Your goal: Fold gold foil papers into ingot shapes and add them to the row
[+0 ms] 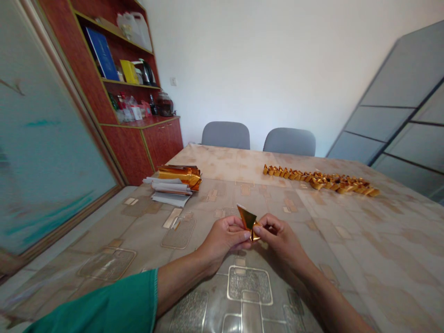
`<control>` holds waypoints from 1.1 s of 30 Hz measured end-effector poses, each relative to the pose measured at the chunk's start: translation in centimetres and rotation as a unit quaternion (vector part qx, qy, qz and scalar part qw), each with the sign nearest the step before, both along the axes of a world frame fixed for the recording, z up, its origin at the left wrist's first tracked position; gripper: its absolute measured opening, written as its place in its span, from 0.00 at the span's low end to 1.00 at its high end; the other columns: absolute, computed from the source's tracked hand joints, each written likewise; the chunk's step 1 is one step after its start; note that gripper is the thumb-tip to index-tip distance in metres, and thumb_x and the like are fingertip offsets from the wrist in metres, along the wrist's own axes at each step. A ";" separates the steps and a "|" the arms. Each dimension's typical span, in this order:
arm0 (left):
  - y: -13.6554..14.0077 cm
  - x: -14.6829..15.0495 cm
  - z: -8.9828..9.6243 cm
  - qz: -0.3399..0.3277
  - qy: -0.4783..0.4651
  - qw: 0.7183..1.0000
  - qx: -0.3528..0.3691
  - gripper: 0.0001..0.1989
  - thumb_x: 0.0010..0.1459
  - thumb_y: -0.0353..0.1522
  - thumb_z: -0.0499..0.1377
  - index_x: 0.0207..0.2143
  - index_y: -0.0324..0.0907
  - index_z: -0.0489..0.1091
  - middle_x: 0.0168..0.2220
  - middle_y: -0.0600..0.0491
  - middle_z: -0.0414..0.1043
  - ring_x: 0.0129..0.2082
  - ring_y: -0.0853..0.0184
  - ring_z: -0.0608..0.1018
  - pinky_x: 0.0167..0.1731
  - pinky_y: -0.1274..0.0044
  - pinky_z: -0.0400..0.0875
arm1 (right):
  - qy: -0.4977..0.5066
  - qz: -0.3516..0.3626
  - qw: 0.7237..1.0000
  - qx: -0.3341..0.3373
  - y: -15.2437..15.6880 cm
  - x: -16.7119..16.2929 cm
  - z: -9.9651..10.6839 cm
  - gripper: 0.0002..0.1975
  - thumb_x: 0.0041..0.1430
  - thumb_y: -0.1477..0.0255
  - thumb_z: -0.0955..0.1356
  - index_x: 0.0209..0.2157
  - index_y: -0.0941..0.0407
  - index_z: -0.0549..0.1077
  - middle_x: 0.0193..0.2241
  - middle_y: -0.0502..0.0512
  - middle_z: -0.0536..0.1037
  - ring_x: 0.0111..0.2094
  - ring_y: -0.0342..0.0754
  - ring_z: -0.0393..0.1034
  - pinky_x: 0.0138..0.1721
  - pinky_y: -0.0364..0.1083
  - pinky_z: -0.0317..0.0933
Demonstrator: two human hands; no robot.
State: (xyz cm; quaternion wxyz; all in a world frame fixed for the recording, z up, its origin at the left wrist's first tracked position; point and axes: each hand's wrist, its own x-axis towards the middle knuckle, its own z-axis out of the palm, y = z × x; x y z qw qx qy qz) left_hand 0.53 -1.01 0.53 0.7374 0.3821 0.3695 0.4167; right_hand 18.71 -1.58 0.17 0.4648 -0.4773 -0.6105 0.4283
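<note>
I see the left hand (219, 239) and right hand (282, 240) close together, both pinching a folded gold foil (247, 218); a row of gold folds (342, 186) lies beyond on the surface (204, 209).

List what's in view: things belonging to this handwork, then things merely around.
Handwork, apparently:
gold foil piece, in left hand and right hand
gold sheets and pale sheets
folded gold pieces

Merely around, apparently:
blue object and yellow object, shelved
glass jar
grey chairs
</note>
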 end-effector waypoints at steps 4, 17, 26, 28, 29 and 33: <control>0.0 0.0 -0.2 0.000 0.000 1.000 -0.001 0.20 0.43 0.38 0.76 0.32 0.37 0.72 0.29 0.51 0.77 0.27 0.70 0.80 0.33 0.77 0.76 | -0.005 0.000 1.000 -0.004 -0.1 0.0 -0.4 0.14 0.58 0.60 0.70 0.27 0.56 0.71 0.23 0.49 0.71 0.25 0.45 0.62 0.28 0.44 0.54; 0.0 0.3 -0.5 -0.011 0.006 0.999 -0.036 0.21 0.40 0.38 0.76 0.31 0.34 0.74 0.28 0.50 0.78 0.24 0.73 0.77 0.27 0.82 0.74 | -0.193 0.045 0.975 0.101 0.0 0.1 1.5 0.12 0.52 0.72 0.72 0.19 0.55 0.69 0.20 0.48 0.69 0.23 0.43 0.60 0.25 0.43 0.49; 0.1 0.2 -0.4 0.028 -0.013 0.999 -0.034 0.18 0.45 0.36 0.75 0.30 0.37 0.71 0.29 0.52 0.77 0.26 0.73 0.78 0.32 0.81 0.76 | -0.054 0.044 0.997 0.033 -0.8 -0.6 1.6 0.08 0.58 0.64 0.71 0.30 0.54 0.74 0.26 0.51 0.73 0.28 0.46 0.64 0.28 0.44 0.55; 0.1 0.1 -0.5 0.036 -0.016 0.999 -0.033 0.17 0.47 0.35 0.74 0.30 0.37 0.71 0.30 0.52 0.77 0.27 0.72 0.79 0.33 0.81 0.77 | -0.003 0.042 0.999 -0.006 -1.0 -0.7 1.2 0.09 0.57 0.63 0.70 0.32 0.55 0.73 0.26 0.51 0.73 0.27 0.46 0.64 0.28 0.44 0.56; 0.1 0.1 -0.5 0.038 -0.017 0.999 -0.034 0.16 0.48 0.35 0.74 0.30 0.37 0.71 0.29 0.52 0.77 0.27 0.72 0.79 0.33 0.81 0.77 | 0.004 0.035 0.999 -0.019 -1.0 -0.7 1.0 0.09 0.56 0.63 0.71 0.31 0.55 0.72 0.25 0.50 0.72 0.26 0.45 0.63 0.27 0.44 0.55; 0.0 0.2 -0.6 0.034 -0.012 0.998 -0.042 0.16 0.48 0.34 0.74 0.32 0.35 0.72 0.30 0.49 0.79 0.26 0.72 0.79 0.31 0.80 0.78 | -0.053 0.004 0.998 -0.016 -0.7 -0.9 0.3 0.05 0.53 0.69 0.70 0.27 0.55 0.71 0.21 0.48 0.69 0.23 0.44 0.59 0.25 0.44 0.51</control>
